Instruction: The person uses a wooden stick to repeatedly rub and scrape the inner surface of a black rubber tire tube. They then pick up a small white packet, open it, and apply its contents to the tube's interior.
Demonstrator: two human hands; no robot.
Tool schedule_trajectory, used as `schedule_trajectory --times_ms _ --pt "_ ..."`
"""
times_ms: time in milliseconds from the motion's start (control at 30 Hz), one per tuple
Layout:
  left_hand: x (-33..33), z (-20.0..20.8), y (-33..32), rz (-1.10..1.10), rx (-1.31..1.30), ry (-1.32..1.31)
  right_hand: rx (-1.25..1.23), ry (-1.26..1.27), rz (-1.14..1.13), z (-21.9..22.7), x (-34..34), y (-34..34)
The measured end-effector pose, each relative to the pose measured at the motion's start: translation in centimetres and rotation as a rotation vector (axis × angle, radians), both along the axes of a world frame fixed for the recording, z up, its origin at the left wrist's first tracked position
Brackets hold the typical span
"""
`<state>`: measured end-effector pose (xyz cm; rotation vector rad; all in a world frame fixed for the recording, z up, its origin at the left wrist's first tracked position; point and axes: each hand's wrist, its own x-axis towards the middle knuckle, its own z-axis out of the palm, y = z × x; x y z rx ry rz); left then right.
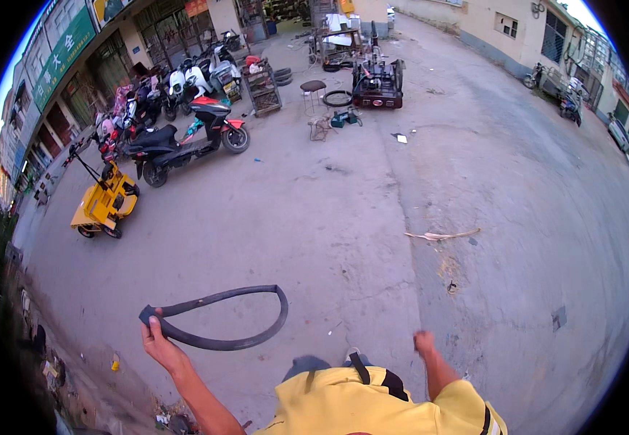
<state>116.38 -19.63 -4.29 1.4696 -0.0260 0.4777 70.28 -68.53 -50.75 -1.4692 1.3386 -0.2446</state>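
My left hand [161, 344] is closed round one end of a black rubber inner tube [220, 344]. The thumb lies on top of the folded end, and the rest of the tube stretches out to the right as a long, flattened loop above the ground. Off to the right of my body, my right hand [423, 341] hangs apart from everything, slightly blurred. Its fingers look curled in, and nothing shows in them.
A yellow three-wheeled cart [104, 203] stands at the left, beside a black and red scooter [184, 141]. Farther off are a metal rack [261, 87], a round stool [313, 87], a tyre [338, 98] and a dark three-wheeler [377, 85]. A split stick [441, 235] lies on the concrete.
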Motion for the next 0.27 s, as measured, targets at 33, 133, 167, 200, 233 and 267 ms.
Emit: schedule_trajectory --times_ms 33,133,167,200,233,267 --pt "1.8 0.2 -1.2 0.018 -0.006 -0.015 -0.046 -0.062 -0.183 1.5 5.6 -3.5" --pt "6.0 -0.8 -2.4 0.047 -0.019 -0.045 -0.059 -0.234 -0.129 7.1 18.3 -12.0" --pt "7.5 -0.9 -3.1 0.051 -0.014 -0.035 -0.025 -0.257 -0.105 7.8 21.3 -13.6" --pt "9.0 -1.1 -4.0 0.057 -0.014 -0.025 0.004 -0.279 -0.08 8.6 24.3 -15.3" --pt "10.7 -1.6 -4.9 0.062 -0.013 -0.008 0.034 -0.295 -0.055 9.0 26.9 -16.4" --pt "12.9 -2.5 -5.0 0.051 0.049 0.03 0.037 -0.212 -0.032 9.4 29.1 -17.1"
